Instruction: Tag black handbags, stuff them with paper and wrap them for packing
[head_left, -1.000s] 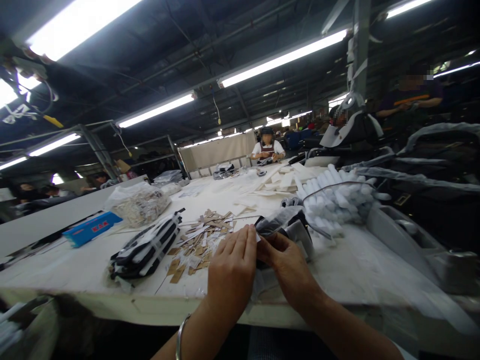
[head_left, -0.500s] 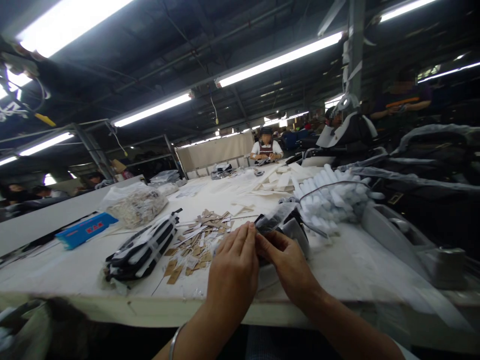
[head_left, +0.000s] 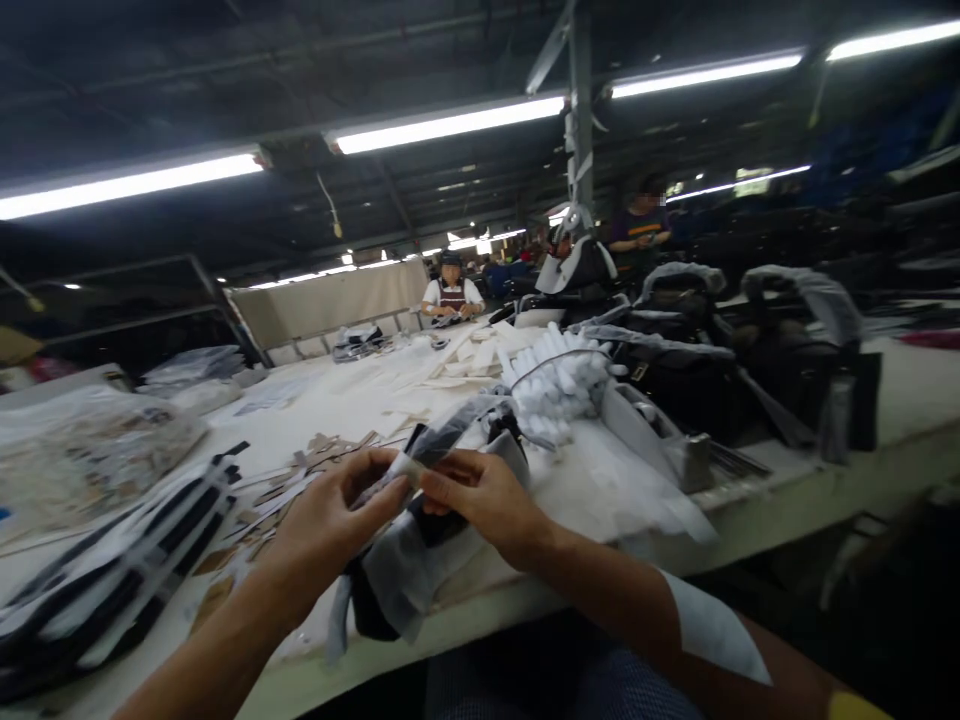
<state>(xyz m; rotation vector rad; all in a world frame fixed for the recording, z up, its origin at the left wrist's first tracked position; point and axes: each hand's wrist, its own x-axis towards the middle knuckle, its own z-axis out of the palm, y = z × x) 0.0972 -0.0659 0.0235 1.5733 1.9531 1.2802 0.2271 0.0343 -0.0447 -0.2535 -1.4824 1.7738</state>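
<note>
A black bag (head_left: pixel 373 612) partly covered in thin grey-white wrapping lies at the table's front edge, right in front of me. Its handle (head_left: pixel 454 425) is sheathed in translucent plastic wrap. My left hand (head_left: pixel 349 515) pinches a whitish piece of that wrap (head_left: pixel 406 468) between thumb and fingers. Close against it, my right hand (head_left: pixel 484 500) grips the wrap from the other side, fingers curled and partly hidden. Left of my hands are scattered brown and white card strips (head_left: pixel 300 470) and a bundle of black-and-white strips (head_left: pixel 142 560).
Bundled white foam rolls (head_left: pixel 559 375) lie beyond my right hand, beside a grey tape dispenser-like holder (head_left: pixel 652 435). Black bags with wrapped handles (head_left: pixel 682 370) stand at right. A clear plastic sack (head_left: pixel 97 450) sits left. A person (head_left: pixel 451 290) works across the white table (head_left: pixel 315 395).
My view has swung right, so the table's contents shift left. My hands have parted slightly, and the whitish wrap between them now shows. More of the bag is visible below them.
</note>
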